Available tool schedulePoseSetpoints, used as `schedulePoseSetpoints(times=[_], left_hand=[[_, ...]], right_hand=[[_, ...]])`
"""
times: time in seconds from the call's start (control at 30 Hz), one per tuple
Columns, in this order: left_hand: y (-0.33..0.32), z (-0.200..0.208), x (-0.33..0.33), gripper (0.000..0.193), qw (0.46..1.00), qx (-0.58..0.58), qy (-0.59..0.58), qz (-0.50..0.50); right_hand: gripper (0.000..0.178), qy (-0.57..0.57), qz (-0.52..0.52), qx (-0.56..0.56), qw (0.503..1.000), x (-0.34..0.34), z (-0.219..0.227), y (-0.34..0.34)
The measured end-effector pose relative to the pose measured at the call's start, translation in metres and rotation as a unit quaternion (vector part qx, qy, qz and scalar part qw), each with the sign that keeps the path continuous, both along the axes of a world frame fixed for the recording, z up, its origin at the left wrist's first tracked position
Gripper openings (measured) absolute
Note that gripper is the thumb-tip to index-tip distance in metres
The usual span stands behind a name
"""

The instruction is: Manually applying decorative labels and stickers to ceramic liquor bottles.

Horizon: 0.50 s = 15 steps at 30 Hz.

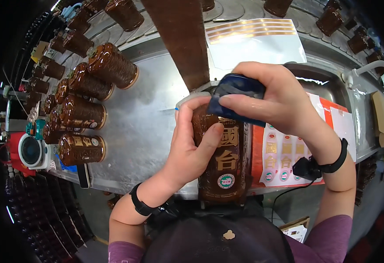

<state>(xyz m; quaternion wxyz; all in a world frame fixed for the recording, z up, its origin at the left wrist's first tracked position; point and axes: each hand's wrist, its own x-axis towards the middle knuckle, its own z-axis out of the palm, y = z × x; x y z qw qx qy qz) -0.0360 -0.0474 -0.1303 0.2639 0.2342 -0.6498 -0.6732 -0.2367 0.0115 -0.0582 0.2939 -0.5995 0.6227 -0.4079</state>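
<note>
A large brown glazed bottle (209, 179) lies in front of me, its gold characters and round green-and-white emblem facing up. My left hand (185, 153) is wrapped round its far end, the thumb resting beside the upper gold character. My right hand (279, 96) grips a smooth dark blue pad (240, 87) over that same end; from here I cannot make out its exact kind. Whether the pad touches the bottle is hidden. To the bottle's right, sheets of gold, red and green stickers (284, 160) lie on an orange-red sheet (257, 164).
Several brown bottles (82, 116) stand on the metal table (135, 144) at left, near a scale with a round dial (30, 151). A brown post (179, 39) rises beyond my hands. A gold-striped sheet (253, 48), a metal sink (332, 85) and a conveyor (231, 8) lie beyond.
</note>
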Motion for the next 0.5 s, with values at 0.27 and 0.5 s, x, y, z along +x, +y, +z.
schedulePoseSetpoints(times=[0.27, 0.5], left_hand=[[0.004, 0.003, 0.000, 0.046, 0.997, 0.064, 0.026, -0.015], [0.005, 0.003, 0.001, 0.046, 0.996, 0.083, 0.029, -0.008]], right_hand=[[0.027, 0.087, -0.031, -0.041, 0.995, -0.008, -0.014, -0.009], [0.019, -0.047, -0.042, -0.081, 0.995, -0.002, -0.023, 0.013]])
